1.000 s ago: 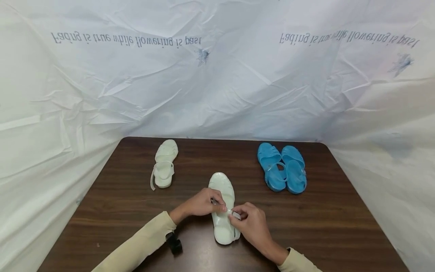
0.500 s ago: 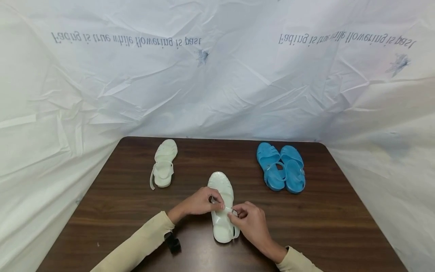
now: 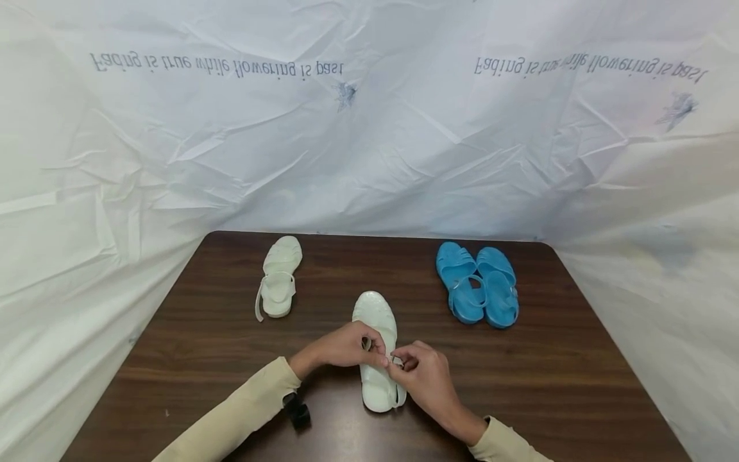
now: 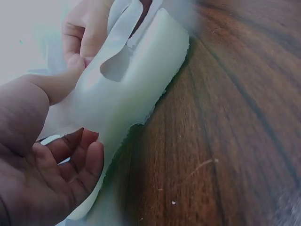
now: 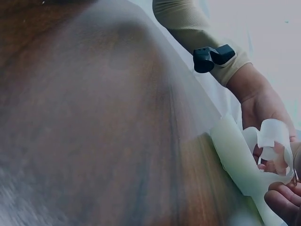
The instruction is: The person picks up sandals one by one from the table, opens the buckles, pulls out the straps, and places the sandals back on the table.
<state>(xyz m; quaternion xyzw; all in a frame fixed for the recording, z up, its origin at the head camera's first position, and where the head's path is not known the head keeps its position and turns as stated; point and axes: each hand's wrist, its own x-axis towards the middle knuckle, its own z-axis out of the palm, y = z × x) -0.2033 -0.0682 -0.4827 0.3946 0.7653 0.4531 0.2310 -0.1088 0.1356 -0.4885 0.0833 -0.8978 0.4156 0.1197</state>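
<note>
The strap (image 5: 275,128) of the near white sandal (image 3: 378,390) is pinched by the left hand (image 3: 349,345) and right hand (image 3: 426,373), fingers curled, seemingly to be steadied.

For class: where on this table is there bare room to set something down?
Bare tabletop lies between the farther white sandal and the blue sandals, beyond the nearer white sandal; another patch stretches right of the right hand, nearer than the blue sandals. It is crowded over the nearer white sandal, where the left hand and right hand work.
</note>
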